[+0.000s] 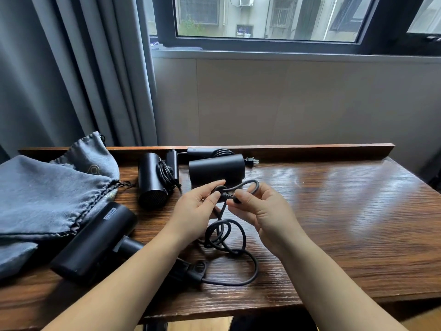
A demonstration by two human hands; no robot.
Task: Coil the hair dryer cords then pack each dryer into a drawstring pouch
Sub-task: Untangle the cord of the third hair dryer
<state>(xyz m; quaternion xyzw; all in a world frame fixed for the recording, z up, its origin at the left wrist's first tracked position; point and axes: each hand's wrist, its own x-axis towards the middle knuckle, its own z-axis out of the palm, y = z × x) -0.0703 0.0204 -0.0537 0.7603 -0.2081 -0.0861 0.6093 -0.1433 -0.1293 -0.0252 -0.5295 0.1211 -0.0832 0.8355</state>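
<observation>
Cord [225, 235] of nearest hair dryer [95, 242] half-looped on wooden table [334, 223]; left hand [195, 206] and right hand [260, 209] both pinch its raised loop. Grey pouches [43, 197] far left.

Matt black plastic dryers [95, 242] and soft grey cloth pouches [43, 197] lie on a glossy, grained wooden table [346, 223].

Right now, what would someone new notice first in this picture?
The two hands at the centre: the left hand and right hand pinch a black cord above the wooden table. Three black hair dryers lie left and behind, the nearest dryer beside grey drawstring pouches at far left.
</observation>
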